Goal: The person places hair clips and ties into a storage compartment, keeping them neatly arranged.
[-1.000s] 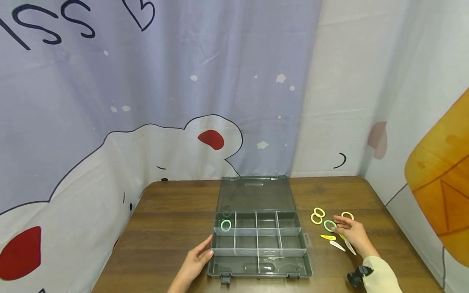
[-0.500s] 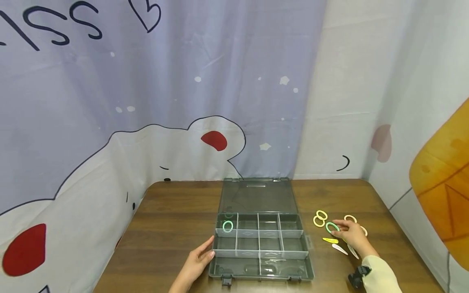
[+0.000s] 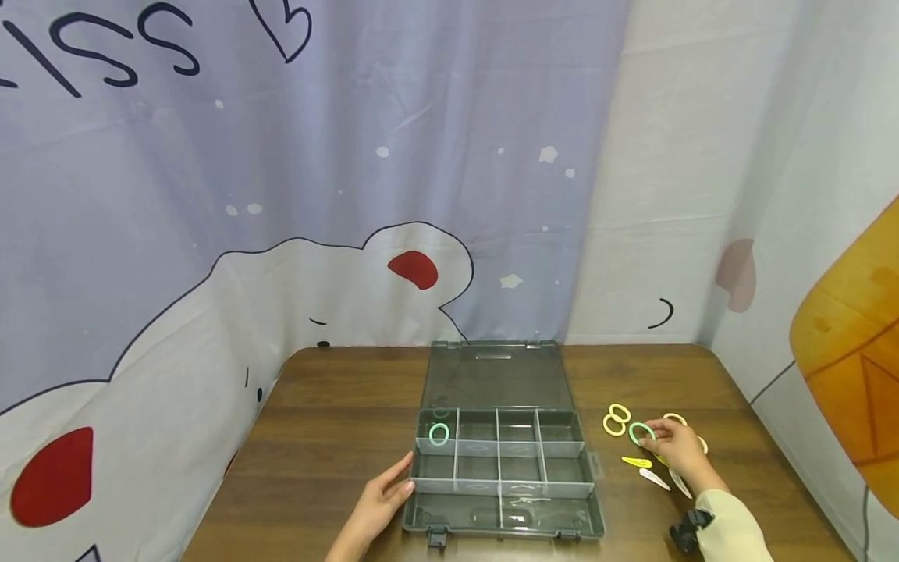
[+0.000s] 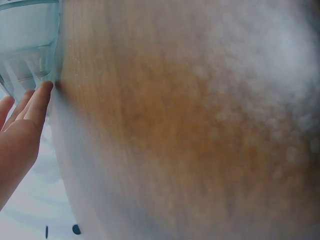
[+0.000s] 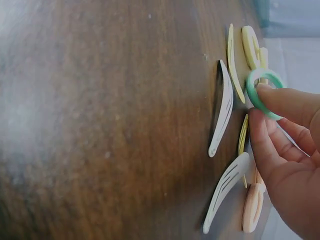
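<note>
My right hand pinches a green hair tie between thumb and fingertip, low over the table's right side. Beneath and beside those fingers lie yellow snap hair clips and white snap hair clips. Two yellow hair ties overlap just left of the hand, while peach ones lie partly hidden behind it. With its fingers extended, my left hand touches the left side of a grey see-through compartment box, whose lid is folded back. Another green hair tie sits in the back left compartment.
The box stands mid-table, two latches hanging at its front edge. White dividers split it into several compartments. A printed curtain hangs right behind the wooden table and down both sides.
My right hand has closed its thumb and fingers on the green hair tie and tilted it up slightly. The head view has shifted a little; my left hand stays at the box.
</note>
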A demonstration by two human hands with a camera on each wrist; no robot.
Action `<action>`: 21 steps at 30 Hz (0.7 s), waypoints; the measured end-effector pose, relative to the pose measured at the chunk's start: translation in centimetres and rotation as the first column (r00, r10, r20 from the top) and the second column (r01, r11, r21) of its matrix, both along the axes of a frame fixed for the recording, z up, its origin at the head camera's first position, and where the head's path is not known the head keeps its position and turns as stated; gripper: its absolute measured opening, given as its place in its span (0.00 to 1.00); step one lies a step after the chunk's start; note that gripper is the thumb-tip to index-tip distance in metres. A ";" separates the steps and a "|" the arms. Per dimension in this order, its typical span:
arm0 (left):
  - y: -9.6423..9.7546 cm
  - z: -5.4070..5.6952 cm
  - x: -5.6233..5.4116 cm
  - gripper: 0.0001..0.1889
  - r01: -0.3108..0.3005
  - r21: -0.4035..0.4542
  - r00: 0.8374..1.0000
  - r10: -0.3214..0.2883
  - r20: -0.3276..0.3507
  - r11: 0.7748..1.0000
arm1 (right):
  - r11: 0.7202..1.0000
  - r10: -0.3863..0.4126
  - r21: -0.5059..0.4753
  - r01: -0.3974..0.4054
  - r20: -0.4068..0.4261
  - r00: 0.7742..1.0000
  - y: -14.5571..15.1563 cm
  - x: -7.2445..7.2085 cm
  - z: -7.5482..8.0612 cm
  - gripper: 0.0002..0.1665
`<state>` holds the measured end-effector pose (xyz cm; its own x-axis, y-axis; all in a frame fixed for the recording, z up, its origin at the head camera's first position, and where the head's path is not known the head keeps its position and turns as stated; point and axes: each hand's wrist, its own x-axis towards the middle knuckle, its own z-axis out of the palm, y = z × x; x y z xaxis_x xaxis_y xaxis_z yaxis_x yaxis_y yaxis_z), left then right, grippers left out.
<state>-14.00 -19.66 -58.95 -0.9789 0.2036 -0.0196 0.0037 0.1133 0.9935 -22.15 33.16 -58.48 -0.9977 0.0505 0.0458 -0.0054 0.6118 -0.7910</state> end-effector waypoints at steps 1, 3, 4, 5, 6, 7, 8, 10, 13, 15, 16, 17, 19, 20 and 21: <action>0.0 0.0 0.0 0.30 -0.002 0.001 1.000 0.002 0.000 1.000 | 1.000 0.001 -0.007 -0.001 -0.003 1.000 0.0 0.0 0.0 0.18; 0.0 0.0 -0.1 0.30 -0.004 0.001 1.000 0.004 -0.002 1.000 | 1.000 0.006 -0.028 -0.006 -0.007 1.000 0.1 -0.1 -0.1 0.18; 0.1 0.0 -0.1 0.29 -0.004 0.001 1.000 0.004 -0.003 1.000 | 0.999 0.007 -0.038 -0.007 -0.008 1.000 0.0 -0.2 -0.1 0.18; 0.1 0.1 -0.1 0.30 -0.003 -0.002 1.000 0.003 -0.007 1.000 | 0.999 0.006 -0.049 -0.007 -0.008 1.000 0.0 -0.2 -0.1 0.18; 0.1 0.1 -0.1 0.30 -0.001 -0.004 1.000 0.001 -0.012 1.000 | 0.998 0.003 -0.061 -0.004 -0.008 1.000 -0.1 -0.2 0.0 0.17; 0.1 0.1 -0.2 0.29 -0.001 -0.007 1.000 0.001 -0.013 1.000 | 0.997 0.003 -0.072 -0.004 -0.010 1.000 -0.1 -0.2 0.1 0.17; 0.1 0.1 -0.2 0.29 0.000 -0.007 1.000 -0.001 -0.013 1.000 | 0.997 0.002 -0.080 -0.003 -0.010 1.000 -0.2 -0.3 0.2 0.17; 0.1 0.1 -0.2 0.29 0.004 -0.008 1.000 -0.004 -0.015 1.000 | 0.996 -0.002 -0.090 0.002 -0.006 1.000 -0.4 -0.3 0.4 0.18; 0.1 0.1 -0.2 0.29 0.003 -0.011 1.000 -0.003 -0.010 1.000 | 0.993 -0.020 -0.115 0.020 0.001 1.000 -0.6 -0.5 0.8 0.19; 0.1 0.1 -0.1 0.29 0.006 -0.015 1.000 -0.006 -0.015 1.000 | 0.988 -0.035 -0.150 0.035 0.001 0.999 -0.9 -0.7 1.2 0.19; 0.1 0.1 -0.1 0.29 0.007 -0.018 1.000 -0.007 -0.016 1.000 | 0.984 -0.045 -0.171 0.044 -0.004 0.999 -1.1 -0.7 1.5 0.19; 0.1 0.2 -0.1 0.29 0.007 -0.020 1.000 -0.007 -0.015 1.000 | 0.980 -0.052 -0.193 0.049 -0.008 0.999 -1.3 -0.8 1.7 0.19; 0.1 0.2 0.0 0.29 0.008 -0.021 1.000 -0.008 -0.016 1.000 | 0.969 -0.061 -0.240 0.054 -0.019 0.998 -1.7 -0.9 2.4 0.19; 0.1 0.2 0.1 0.29 0.008 -0.021 1.000 -0.008 -0.014 1.000 | 0.964 -0.065 -0.259 0.056 -0.025 0.998 -2.0 -1.0 2.7 0.19; 0.1 0.2 0.1 0.29 0.006 -0.021 1.000 -0.006 -0.011 1.000 | 0.960 -0.066 -0.275 0.055 -0.029 0.997 -2.2 -1.1 3.1 0.20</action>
